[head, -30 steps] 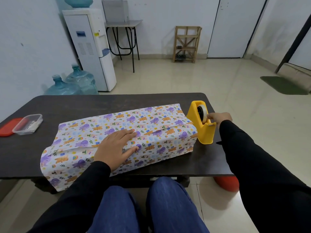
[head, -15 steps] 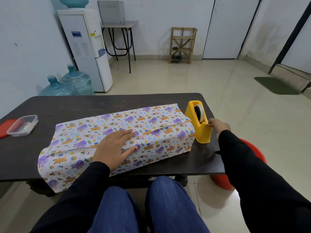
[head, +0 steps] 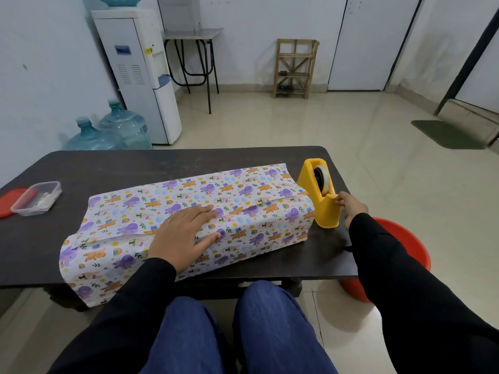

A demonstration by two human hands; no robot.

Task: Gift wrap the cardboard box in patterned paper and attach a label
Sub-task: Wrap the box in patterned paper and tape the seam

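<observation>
INSPECTION NOTES

Item: cardboard box fully covered by patterned paper (head: 243,190), box itself not visible. Lies mid-tabletop (head: 135,166), long axis approx 8 to 2 o'clock. Paper's near-left end overhangs the front edge. Both paper ends look open, not yet folded. Overlap seam runs along the top.

L hand (head: 183,233): flat, fingers spread, pressing the seam overlap down at approx mid-length.

R hand (head: 351,205): at 3 o'clock of the box, fingertips pinching the tape end (head: 335,196) at the cutter lip of the yellow tape dispenser (head: 324,214). Dispenser stands just beside the box's right end.

Handling (est.): paper thin and glossy, prob. slippery; creases or tears easily and likely springs open if released. Box stiff, prob. light. Best hold is a flat palm over the seam, not a pinch on loose edges. Tape sticks to itself, so strip wants keeping taut.

Other: clear container (head: 36,198) w/ red lid (head: 8,205) beside it, at 9 o'clock. No label seen
</observation>
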